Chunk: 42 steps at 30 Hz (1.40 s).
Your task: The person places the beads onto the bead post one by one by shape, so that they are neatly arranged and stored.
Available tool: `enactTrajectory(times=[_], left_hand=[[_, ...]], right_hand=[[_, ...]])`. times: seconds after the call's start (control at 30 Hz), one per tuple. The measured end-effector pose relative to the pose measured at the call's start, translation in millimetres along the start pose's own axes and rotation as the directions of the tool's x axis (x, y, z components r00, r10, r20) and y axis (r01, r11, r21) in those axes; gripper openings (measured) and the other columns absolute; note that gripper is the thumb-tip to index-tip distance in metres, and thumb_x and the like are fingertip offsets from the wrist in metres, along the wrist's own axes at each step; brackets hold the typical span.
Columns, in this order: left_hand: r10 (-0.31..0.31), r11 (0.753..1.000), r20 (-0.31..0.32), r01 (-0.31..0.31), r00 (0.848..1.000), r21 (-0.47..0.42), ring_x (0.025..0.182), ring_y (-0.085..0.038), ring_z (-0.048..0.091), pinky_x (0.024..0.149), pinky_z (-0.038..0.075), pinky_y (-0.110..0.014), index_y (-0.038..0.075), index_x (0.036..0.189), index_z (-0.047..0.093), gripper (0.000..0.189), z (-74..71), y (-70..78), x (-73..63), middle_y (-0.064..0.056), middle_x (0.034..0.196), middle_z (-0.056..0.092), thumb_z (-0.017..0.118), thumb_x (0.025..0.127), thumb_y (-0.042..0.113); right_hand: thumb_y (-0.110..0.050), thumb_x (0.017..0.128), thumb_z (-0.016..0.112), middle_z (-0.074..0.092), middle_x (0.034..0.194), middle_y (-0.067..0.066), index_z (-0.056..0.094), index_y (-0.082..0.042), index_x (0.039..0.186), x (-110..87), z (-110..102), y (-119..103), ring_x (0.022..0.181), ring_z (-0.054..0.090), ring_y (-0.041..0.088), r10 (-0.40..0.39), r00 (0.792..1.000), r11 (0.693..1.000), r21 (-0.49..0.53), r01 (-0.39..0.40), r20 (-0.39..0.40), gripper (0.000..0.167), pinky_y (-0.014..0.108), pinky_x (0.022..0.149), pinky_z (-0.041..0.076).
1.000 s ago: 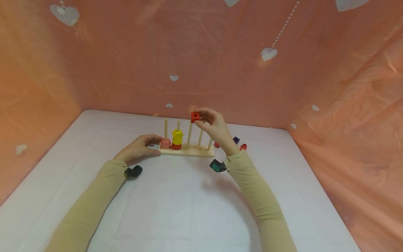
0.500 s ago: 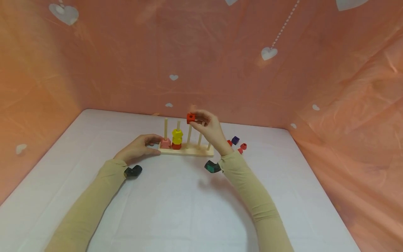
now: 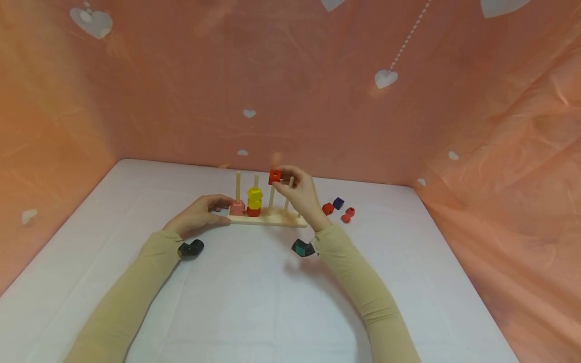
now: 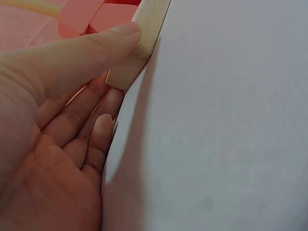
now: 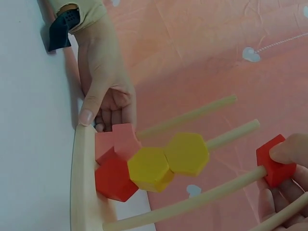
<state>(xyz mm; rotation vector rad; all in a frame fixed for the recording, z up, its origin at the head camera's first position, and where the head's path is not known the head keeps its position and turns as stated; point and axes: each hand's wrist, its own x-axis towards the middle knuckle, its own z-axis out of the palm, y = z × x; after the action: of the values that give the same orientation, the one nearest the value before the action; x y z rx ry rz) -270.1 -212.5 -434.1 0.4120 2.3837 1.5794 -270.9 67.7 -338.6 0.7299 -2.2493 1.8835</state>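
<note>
My left hand grips the left end of a wooden peg stand, thumb on the front and fingers behind. My right hand pinches a red bead block between thumb and fingers. That block is at the top of the third peg; in the right wrist view the peg's tip meets its underside, and how far it goes in cannot be told. A pink block sits low on the first peg. The second peg carries a red block below two yellow hexagonal blocks.
Right of the stand lie a loose red block, a purple block and two small pinkish-red beads. The white-covered table extends toward me. A pink cloth with hearts hangs behind it.
My right hand has moved left, then slightly down, bringing the red block onto the third peg's tip. The loose blocks at right have come into fuller view. My left hand stays put.
</note>
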Motion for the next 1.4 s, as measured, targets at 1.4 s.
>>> enactTrajectory(times=[1.4], left_hand=[[0.018,1.000,-0.008,-0.017,1.000,0.024,0.123,-0.032,0.043,0.106,0.031,-0.051,0.006,0.134,0.051,0.062,3.3,-1.8,-1.5,-0.013,0.134,0.051,0.078,0.080,0.016]], right_hand=[[-0.003,0.081,0.075,0.067,0.103,0.007,0.064,-0.003,0.108,-31.4,18.5,81.7,0.097,0.061,0.021,0.258,0.966,0.957,-0.133,-0.259,-0.026,0.029,0.031,0.087,0.050]])
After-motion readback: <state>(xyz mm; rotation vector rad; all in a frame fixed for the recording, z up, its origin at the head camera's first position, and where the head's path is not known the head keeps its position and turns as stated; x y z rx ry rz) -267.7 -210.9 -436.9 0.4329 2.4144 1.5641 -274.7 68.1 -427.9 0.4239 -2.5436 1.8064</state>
